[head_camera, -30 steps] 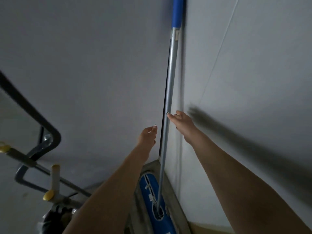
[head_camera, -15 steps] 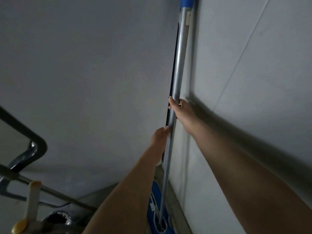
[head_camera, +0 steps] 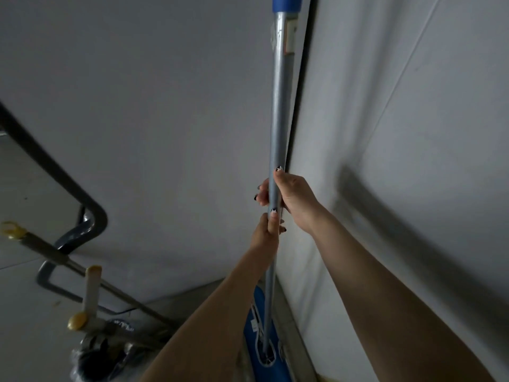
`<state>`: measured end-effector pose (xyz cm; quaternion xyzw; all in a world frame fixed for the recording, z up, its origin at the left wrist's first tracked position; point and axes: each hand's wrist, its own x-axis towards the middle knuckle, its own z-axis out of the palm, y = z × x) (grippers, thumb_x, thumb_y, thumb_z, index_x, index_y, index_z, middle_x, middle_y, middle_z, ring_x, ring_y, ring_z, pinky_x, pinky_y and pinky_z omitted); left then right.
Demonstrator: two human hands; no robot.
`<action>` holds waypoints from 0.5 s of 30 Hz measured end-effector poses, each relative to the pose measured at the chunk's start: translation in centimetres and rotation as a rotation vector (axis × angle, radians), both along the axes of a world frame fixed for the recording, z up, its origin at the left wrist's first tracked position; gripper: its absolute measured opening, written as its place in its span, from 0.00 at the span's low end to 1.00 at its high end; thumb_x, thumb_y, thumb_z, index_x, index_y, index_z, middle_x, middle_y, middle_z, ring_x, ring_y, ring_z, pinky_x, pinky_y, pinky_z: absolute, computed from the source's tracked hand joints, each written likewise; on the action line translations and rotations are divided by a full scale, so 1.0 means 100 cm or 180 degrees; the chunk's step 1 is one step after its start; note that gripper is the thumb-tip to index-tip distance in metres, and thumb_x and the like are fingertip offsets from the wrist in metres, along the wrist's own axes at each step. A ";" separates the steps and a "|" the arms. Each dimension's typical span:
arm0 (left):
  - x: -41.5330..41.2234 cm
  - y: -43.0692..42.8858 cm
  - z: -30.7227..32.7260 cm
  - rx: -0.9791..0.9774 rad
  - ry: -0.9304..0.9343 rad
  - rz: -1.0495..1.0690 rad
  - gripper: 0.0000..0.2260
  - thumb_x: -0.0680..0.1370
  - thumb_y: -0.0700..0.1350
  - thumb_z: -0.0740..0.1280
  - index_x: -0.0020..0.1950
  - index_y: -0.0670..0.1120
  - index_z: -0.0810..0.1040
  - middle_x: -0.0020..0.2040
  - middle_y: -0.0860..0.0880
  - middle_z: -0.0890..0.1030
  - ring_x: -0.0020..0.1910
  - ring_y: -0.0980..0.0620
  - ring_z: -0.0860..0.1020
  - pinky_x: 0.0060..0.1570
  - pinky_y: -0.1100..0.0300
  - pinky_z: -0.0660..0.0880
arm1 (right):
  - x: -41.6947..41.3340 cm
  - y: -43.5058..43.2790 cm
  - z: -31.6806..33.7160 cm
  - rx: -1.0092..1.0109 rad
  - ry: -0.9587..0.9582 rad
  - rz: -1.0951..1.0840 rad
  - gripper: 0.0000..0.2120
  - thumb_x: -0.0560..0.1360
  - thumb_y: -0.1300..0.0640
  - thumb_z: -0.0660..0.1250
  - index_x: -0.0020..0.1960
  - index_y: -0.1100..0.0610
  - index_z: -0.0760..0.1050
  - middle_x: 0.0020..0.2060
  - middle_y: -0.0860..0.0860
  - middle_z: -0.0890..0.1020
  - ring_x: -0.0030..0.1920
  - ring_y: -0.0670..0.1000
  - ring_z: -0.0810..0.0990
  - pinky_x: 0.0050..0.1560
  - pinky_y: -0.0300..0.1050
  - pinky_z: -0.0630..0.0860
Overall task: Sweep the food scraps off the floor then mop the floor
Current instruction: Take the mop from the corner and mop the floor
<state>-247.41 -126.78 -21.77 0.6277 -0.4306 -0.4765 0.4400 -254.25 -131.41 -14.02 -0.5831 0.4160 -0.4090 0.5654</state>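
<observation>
Mop pole is stood upright in the wall corner, at 12 o'clock in the view. Right hand is wrapped around the shaft; left hand is closed on it just below, touching the right. Blue mop head is seen at 6 o'clock on the floor, against the wall. No scraps or swept floor are shown; sweeping cannot be confirmed. Mopping is judged not yet begun; the mop is only being fetched.
</observation>
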 end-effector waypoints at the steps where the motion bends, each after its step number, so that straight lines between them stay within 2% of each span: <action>1: 0.002 0.008 0.004 0.0001 -0.0032 0.0027 0.15 0.82 0.53 0.47 0.48 0.49 0.69 0.41 0.54 0.74 0.42 0.57 0.74 0.39 0.67 0.68 | 0.004 0.007 0.004 -0.0067 0.0052 0.0037 0.24 0.72 0.36 0.57 0.33 0.54 0.76 0.26 0.50 0.80 0.36 0.53 0.81 0.40 0.41 0.78; 3: 0.005 0.025 0.010 0.0028 -0.0083 -0.0028 0.14 0.83 0.53 0.47 0.48 0.50 0.69 0.44 0.52 0.75 0.45 0.54 0.74 0.40 0.69 0.68 | 0.013 0.024 0.010 -0.0117 0.0128 0.0012 0.24 0.72 0.36 0.55 0.32 0.55 0.74 0.22 0.48 0.76 0.30 0.48 0.78 0.35 0.38 0.75; 6: 0.008 0.051 0.021 -0.0043 -0.0109 -0.0055 0.16 0.83 0.51 0.47 0.57 0.44 0.70 0.49 0.48 0.75 0.46 0.55 0.73 0.40 0.71 0.67 | 0.020 0.050 0.018 -0.0202 0.0195 0.0006 0.23 0.72 0.38 0.54 0.32 0.56 0.71 0.20 0.46 0.74 0.26 0.44 0.74 0.34 0.40 0.73; 9: 0.008 0.073 0.033 -0.0128 -0.0075 -0.0034 0.13 0.83 0.48 0.47 0.55 0.44 0.68 0.48 0.48 0.74 0.49 0.52 0.72 0.48 0.63 0.70 | 0.022 0.076 0.029 -0.0316 0.0169 -0.0052 0.22 0.72 0.40 0.54 0.31 0.57 0.69 0.18 0.46 0.73 0.24 0.43 0.73 0.31 0.36 0.72; 11: 0.006 0.086 0.041 -0.0167 -0.0074 -0.0044 0.14 0.83 0.47 0.48 0.57 0.41 0.69 0.47 0.48 0.74 0.50 0.51 0.72 0.51 0.58 0.70 | 0.023 0.091 0.037 -0.0363 0.0137 -0.0136 0.22 0.73 0.41 0.54 0.31 0.57 0.68 0.17 0.46 0.72 0.22 0.42 0.72 0.29 0.35 0.70; 13: 0.007 0.097 0.046 -0.0200 -0.0069 -0.0060 0.18 0.83 0.48 0.48 0.61 0.38 0.69 0.50 0.46 0.74 0.51 0.50 0.73 0.52 0.57 0.70 | 0.022 0.105 0.044 -0.0422 0.0173 -0.0243 0.22 0.77 0.44 0.55 0.31 0.57 0.68 0.17 0.45 0.71 0.22 0.42 0.72 0.29 0.37 0.69; 15: 0.006 0.111 0.055 -0.0227 -0.0090 -0.0112 0.19 0.83 0.50 0.47 0.64 0.39 0.68 0.51 0.48 0.73 0.51 0.53 0.72 0.52 0.59 0.67 | 0.021 0.119 0.054 -0.0489 0.0243 -0.0345 0.23 0.82 0.50 0.55 0.30 0.57 0.67 0.17 0.46 0.71 0.22 0.42 0.71 0.29 0.37 0.69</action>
